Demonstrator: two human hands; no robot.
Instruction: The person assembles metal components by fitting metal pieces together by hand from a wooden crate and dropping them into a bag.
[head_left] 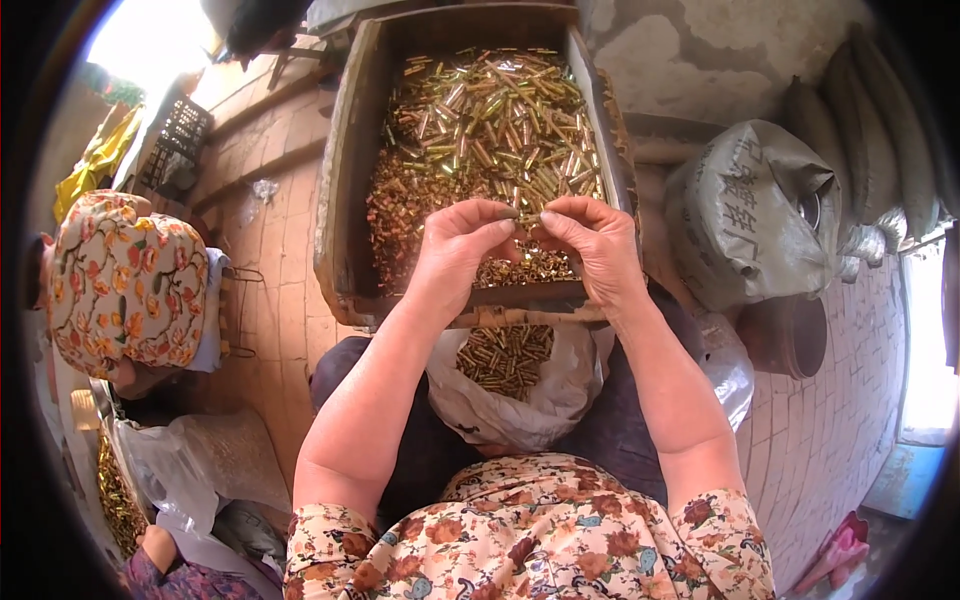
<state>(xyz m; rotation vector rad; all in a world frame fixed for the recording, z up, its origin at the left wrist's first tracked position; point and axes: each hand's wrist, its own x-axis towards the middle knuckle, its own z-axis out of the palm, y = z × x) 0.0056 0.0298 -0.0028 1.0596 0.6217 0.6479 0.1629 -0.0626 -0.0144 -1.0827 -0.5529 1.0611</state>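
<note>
Over the near part of a wooden tray [340, 160], my left hand [462, 235] and my right hand [597, 238] face each other with a small gap between the fingertips. Each hand is closed in a pinch; whatever sits in the fingers is too small to name. Long brass-coloured metal tubes [490, 110] fill the tray's far half. Tiny reddish-gold metal pieces [405, 200] are heaped on its left side, and more small gold rings [530, 270] lie beneath my hands. Between my knees, a white plastic bag [540, 418] holds a pile of short brass-coloured pieces [505, 362].
A stuffed grey woven sack [745, 205] stands to the right, beside a brown bucket [785, 335]. On the left sits a person in a floral top [130, 280]. Another person's hand [157, 547] is at lower left, near a container of brass pieces [118, 495]. A dark crate [180, 135] stands behind.
</note>
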